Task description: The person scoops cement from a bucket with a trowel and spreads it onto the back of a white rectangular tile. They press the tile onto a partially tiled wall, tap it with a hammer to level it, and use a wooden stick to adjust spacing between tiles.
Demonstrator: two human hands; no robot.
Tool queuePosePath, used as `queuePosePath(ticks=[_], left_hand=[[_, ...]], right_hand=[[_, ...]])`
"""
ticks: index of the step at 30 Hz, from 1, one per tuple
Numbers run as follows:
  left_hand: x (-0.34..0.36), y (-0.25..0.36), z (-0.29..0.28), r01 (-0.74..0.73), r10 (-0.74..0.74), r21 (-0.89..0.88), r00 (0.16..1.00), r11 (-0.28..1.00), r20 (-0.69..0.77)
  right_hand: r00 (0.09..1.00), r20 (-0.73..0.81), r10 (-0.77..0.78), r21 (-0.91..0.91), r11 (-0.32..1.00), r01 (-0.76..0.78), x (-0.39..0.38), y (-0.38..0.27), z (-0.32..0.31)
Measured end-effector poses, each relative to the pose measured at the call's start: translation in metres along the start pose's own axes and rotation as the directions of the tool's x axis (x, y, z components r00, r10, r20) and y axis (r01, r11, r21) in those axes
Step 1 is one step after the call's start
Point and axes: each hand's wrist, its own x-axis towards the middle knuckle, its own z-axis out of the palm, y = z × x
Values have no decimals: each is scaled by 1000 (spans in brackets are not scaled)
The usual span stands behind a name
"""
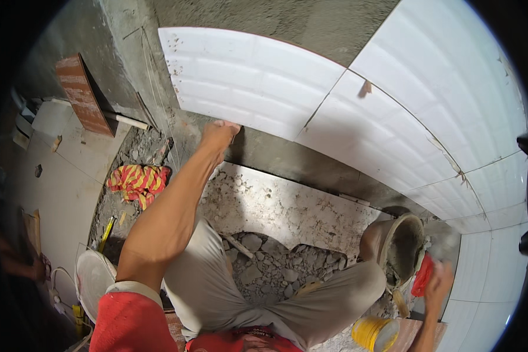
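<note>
1. Your white wall tiles (246,73) read bright; a soft shadow crosses them.
2. Small glare marks your far-right tiles (472,267).
3. Your right hand (439,286) is blurred.
4. Fisheye bends edges; lower left is dim.

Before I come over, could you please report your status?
Left hand at lower edge of white tile; right hand blurred beside red bundle; bucket close by.

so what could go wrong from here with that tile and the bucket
The left hand is at the lower edge of the white wall tile; I can't tell how firmly it's stuck, so it might slip if pressed or released. The mortar bucket sits close to the right knee, so shifting that leg could knock it.
</note>
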Motion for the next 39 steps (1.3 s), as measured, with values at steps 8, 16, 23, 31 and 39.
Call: queuePosePath(ticks=[8,16,23,31,39], left_hand=[[3,-1,0,28,-28,-25,1000,999,-5],[10,-2,-4,60,-60,3,998,998,2],[1,7,-4,75,-75,-11,996,997,44],[-8,18,-8,152,-155,57,986,987,56],[-4,16,-9,110,-110,1,989,994,101]], right_hand=[[925,89,-369,350,881,318,83,-160,43],[637,366,-678,286,733,617,117,-226,130],[564,261,-783,215,617,757,171,-277,165],[522,330,-786,205,600,774,187,-295,170],[411,228,-883,269,463,845,170,-297,170]])
